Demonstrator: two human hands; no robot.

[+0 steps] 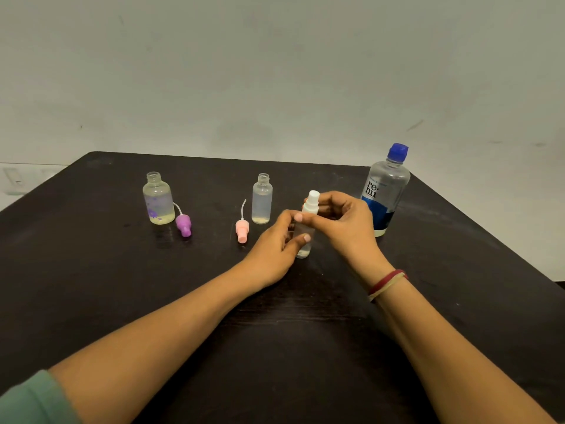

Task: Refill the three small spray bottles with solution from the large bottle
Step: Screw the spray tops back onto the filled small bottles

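A small clear spray bottle [304, 240] stands upright near the middle of the tabletop [122, 286], with a little pale liquid at its bottom. The left hand [276, 249] is wrapped around its body, thumb across the front. The right hand [339, 221] is closed on the white spray top [312, 202], which sits on the bottle's neck; whether it is screwed tight cannot be told.

Toward the far edge from it, a second clear bottle [262, 198] stands open-necked, nearly empty, with its pink spray top [242, 229] lying on its side just beside it, the dip tube pointing toward the far edge. Further toward the far left corner stands a rounder bottle with purple print [158, 198], also open, holding some yellowish liquid. Its purple spray top [183, 224] lies close to the bottle's base.

The large bottle [385, 191], clear with a blue cap and a blue label reading "re-nu", stands upright close to the far right corner, just behind the right hand.

The tabletop is dark, almost black, with a faint sheen and rounded far corners. A plain pale wall [275, 71] rises behind it. The near half of the tabletop carries only the two forearms; a red and yellow band [386, 284] circles the right wrist, and a green sleeve [27, 399] shows at the left elbow.
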